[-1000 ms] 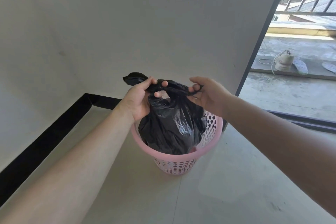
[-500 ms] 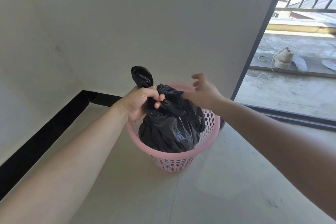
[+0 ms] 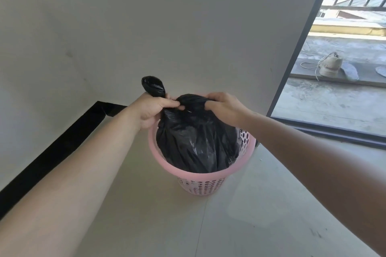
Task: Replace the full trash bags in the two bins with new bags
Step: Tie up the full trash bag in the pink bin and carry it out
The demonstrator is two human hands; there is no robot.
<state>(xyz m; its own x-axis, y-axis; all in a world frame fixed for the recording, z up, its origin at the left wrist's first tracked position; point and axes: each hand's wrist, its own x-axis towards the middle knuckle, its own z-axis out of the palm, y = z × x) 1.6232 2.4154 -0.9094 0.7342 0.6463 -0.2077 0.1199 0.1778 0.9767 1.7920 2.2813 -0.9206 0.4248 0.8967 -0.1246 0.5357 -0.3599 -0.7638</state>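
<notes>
Change: the right hand (image 3: 223, 106), which hung with fingers spread just off the plastic half a second ago, now curls onto the gathered neck of the black trash bag (image 3: 196, 142) at its 3 o'clock side.
Left hand: the left hand (image 3: 151, 110) keeps its fist clamped round the neck at the 9 o'clock side, and a twisted ear (image 3: 153, 86) of plastic stands out of the fist toward 12 o'clock.
Bag's place: it sits inside the pink bin (image 3: 200, 175), with its bulging top well above the rim (nothing lifted out yet).
Meaning for the task: both hands pinch the neck again, so the tying looks to be in its closing pull. Lifting the bag out and fitting a new liner are yet to come, and only this one bin is in view.
Against a second ago: then the two ends were stretched apart in a flat band between the hands. Now they are bunched together and the hands are nearly touching.
Around: a black skirting (image 3: 52, 152) runs off at 8 o'clock, and a shoe (image 3: 331, 67) lies outside at 2 o'clock.
</notes>
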